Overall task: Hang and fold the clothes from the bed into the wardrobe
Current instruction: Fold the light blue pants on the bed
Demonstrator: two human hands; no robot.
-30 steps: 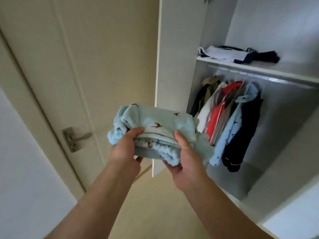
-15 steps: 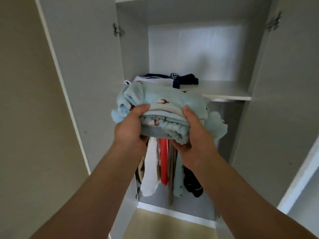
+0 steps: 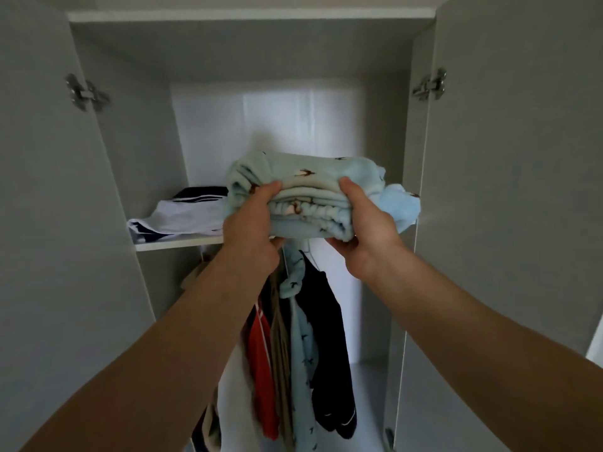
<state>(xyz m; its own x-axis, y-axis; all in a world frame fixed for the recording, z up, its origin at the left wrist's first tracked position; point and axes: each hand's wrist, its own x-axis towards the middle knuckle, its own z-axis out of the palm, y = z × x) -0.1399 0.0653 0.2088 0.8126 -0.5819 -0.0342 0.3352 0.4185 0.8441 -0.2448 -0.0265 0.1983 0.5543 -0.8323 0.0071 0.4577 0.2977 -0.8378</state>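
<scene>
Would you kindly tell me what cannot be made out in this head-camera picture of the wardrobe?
Head view:
- Shelf: its right part is hidden by the folded light-blue bundle, so whether the bundle rests on it is unclear.
- Fingers of the left hand and right hand: under the bundle, hidden.
- Any hanging rail: behind hands and bundle.
- Hanging clothes: partly covered by the left forearm.

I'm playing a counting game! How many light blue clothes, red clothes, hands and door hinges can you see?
Light blue clothes: 2, the folded bundle and the hanging blue garment
Red clothes: 1, the red garment
Hands: 2, left hand and right hand
Door hinges: 2, left hinge and right hinge
Total: 7
</scene>
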